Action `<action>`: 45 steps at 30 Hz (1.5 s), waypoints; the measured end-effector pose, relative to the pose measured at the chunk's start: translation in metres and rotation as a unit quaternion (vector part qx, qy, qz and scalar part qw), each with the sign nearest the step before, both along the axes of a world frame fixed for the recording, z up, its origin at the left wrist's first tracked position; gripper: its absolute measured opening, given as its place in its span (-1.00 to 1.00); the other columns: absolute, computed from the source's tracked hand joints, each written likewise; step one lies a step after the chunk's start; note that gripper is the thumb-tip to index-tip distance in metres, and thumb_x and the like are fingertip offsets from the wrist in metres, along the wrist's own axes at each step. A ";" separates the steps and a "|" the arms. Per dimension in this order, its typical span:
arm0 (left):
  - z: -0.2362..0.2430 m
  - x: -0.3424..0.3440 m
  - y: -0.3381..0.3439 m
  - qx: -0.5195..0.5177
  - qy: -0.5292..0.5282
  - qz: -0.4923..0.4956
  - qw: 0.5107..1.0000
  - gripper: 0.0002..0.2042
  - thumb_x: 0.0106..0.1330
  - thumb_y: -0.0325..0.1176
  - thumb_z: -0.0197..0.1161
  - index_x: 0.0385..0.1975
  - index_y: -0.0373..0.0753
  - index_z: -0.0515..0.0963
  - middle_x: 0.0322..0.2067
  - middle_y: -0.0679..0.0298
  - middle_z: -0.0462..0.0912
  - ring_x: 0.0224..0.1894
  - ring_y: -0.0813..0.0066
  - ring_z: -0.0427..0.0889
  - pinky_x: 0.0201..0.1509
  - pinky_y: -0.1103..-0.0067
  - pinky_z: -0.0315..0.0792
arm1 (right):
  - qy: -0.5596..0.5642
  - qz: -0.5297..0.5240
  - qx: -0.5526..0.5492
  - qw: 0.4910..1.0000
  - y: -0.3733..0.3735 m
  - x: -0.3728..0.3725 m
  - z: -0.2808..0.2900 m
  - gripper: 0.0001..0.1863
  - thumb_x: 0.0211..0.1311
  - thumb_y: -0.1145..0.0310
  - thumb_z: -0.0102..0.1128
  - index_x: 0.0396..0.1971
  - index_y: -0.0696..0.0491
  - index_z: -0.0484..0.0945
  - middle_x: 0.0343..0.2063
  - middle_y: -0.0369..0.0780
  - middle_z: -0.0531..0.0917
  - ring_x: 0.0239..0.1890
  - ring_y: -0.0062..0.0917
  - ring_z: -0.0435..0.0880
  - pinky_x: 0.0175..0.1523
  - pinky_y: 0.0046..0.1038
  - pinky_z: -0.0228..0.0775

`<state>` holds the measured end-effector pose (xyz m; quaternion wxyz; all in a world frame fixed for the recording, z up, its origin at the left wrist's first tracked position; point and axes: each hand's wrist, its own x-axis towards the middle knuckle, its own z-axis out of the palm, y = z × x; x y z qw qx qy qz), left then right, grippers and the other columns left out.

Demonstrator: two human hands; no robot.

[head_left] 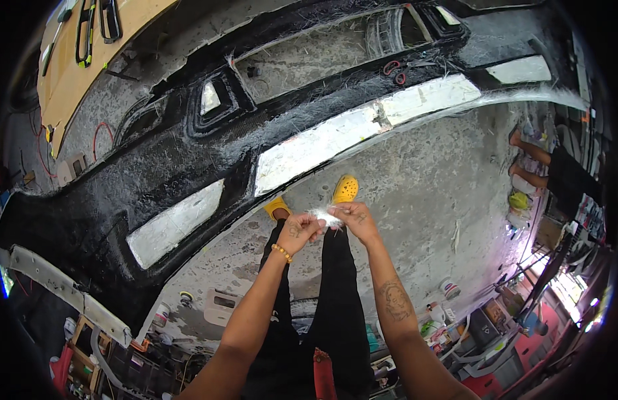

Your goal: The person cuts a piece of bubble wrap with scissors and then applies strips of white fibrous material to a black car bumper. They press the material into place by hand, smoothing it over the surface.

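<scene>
Between my two hands is a small tuft of white glass fibre (324, 215), with loose strands sticking out at its edges. My left hand (303, 229) pinches its left side, a beaded bracelet on that wrist. On the other side, the fingers of my right hand (352, 217) are closed on it too. Both hands are held in front of my legs, just short of a large black moulded panel (169, 160). White rectangular patches (315, 147) are set along the panel's near side, and stray fibres cling to its dark surface.
Red-handled scissors (399, 77) lie on the panel's far part. A tan board (115, 50) with tools stands at the upper left. At the right, another person's legs (537, 155) show near clutter along the wall. Bins and boxes (485, 327) crowd the lower right.
</scene>
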<state>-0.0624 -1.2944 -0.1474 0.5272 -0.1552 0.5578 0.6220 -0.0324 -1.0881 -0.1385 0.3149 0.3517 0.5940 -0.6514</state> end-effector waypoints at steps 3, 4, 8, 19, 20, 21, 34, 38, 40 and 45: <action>0.003 -0.003 -0.026 0.004 0.124 -0.107 0.987 -0.79 0.31 -0.29 0.35 -0.47 -0.29 0.59 -0.59 0.38 0.61 -0.61 0.70 0.49 -0.51 0.68 0.39 | 0.014 -0.036 -0.017 0.999 0.028 0.009 0.003 -0.71 0.26 0.37 0.34 -0.15 0.29 0.66 -0.36 -0.18 0.73 -0.44 -0.63 0.67 -0.31 -0.58 0.61; 0.003 -0.006 -0.044 -0.013 0.122 -0.129 0.984 -0.78 0.33 -0.28 0.32 -0.48 -0.29 0.58 -0.59 0.37 0.60 -0.60 0.69 0.49 -0.50 0.66 0.39 | 0.020 -0.075 -0.025 0.997 0.042 0.013 0.003 -0.72 0.26 0.39 0.33 -0.14 0.29 0.65 -0.36 -0.18 0.73 -0.44 -0.62 0.67 -0.30 -0.57 0.61; 0.011 -0.025 -0.087 -0.020 0.157 -0.207 0.965 -0.74 0.40 -0.25 0.21 -0.48 -0.29 0.53 -0.60 0.36 0.57 -0.54 0.64 0.51 -0.44 0.61 0.39 | 0.005 0.019 0.040 0.999 0.079 0.014 0.008 -0.75 0.30 0.40 0.28 -0.15 0.27 0.66 -0.39 -0.20 0.72 -0.39 -0.62 0.67 -0.28 -0.56 0.59; -0.005 -0.059 -0.011 0.083 0.323 -0.399 0.854 -0.75 0.37 -0.20 0.22 -0.36 -0.29 0.52 -0.57 0.14 0.57 -0.49 0.25 0.60 -0.36 0.39 0.44 | 0.068 0.164 -0.042 0.983 0.007 -0.002 -0.002 -0.72 0.24 0.25 0.36 -0.26 0.19 0.68 -0.47 -0.36 0.66 -0.41 -0.74 0.54 -0.28 -0.63 0.38; -0.003 -0.058 -0.010 0.067 0.313 -0.350 0.881 -0.76 0.34 -0.21 0.26 -0.35 -0.29 0.54 -0.57 0.17 0.58 -0.48 0.30 0.61 -0.36 0.42 0.45 | 0.072 0.149 -0.033 0.986 0.008 0.003 -0.005 -0.73 0.24 0.26 0.36 -0.27 0.19 0.68 -0.47 -0.37 0.66 -0.41 -0.74 0.54 -0.27 -0.63 0.37; -0.002 -0.055 -0.010 0.049 0.301 -0.300 0.904 -0.77 0.32 -0.21 0.30 -0.34 -0.28 0.55 -0.56 0.20 0.59 -0.47 0.35 0.62 -0.37 0.45 0.47 | 0.075 0.134 -0.025 0.988 0.007 0.004 -0.005 -0.74 0.23 0.27 0.36 -0.27 0.19 0.68 -0.47 -0.37 0.66 -0.40 -0.74 0.54 -0.26 -0.63 0.37; -0.005 -0.006 -0.015 0.019 0.068 -0.022 0.997 -0.83 0.26 -0.36 0.40 -0.38 -0.33 0.59 -0.58 0.36 0.61 -0.54 0.69 0.54 -0.46 0.68 0.42 | 0.079 0.160 -0.030 0.983 0.004 -0.011 0.013 -0.81 0.24 0.37 0.35 -0.28 0.19 0.67 -0.42 -0.31 0.67 -0.37 -0.69 0.58 -0.24 -0.61 0.43; 0.010 -0.036 -0.019 -0.009 0.218 -0.194 0.956 -0.82 0.23 -0.34 0.41 -0.40 -0.33 0.61 -0.58 0.27 0.60 -0.55 0.62 0.49 -0.45 0.61 0.38 | 0.017 0.147 -0.106 0.983 0.007 -0.015 0.016 -0.81 0.25 0.40 0.35 -0.27 0.22 0.66 -0.41 -0.27 0.67 -0.38 -0.66 0.63 -0.25 -0.59 0.53; 0.011 -0.048 -0.019 0.007 0.264 -0.223 0.939 -0.80 0.23 -0.31 0.40 -0.39 -0.33 0.62 -0.60 0.24 0.57 -0.56 0.60 0.47 -0.47 0.58 0.35 | 0.026 0.129 -0.115 0.985 0.008 -0.017 0.010 -0.81 0.25 0.40 0.34 -0.27 0.22 0.66 -0.41 -0.27 0.66 -0.38 -0.66 0.64 -0.25 -0.58 0.57; 0.003 -0.058 -0.015 -0.023 0.228 -0.145 0.962 -0.78 0.26 -0.27 0.38 -0.36 -0.33 0.64 -0.59 0.30 0.59 -0.54 0.64 0.49 -0.46 0.61 0.36 | 0.047 0.109 -0.089 0.989 0.011 -0.031 0.000 -0.82 0.30 0.40 0.28 -0.24 0.21 0.65 -0.38 -0.28 0.68 -0.38 -0.66 0.64 -0.24 -0.57 0.57</action>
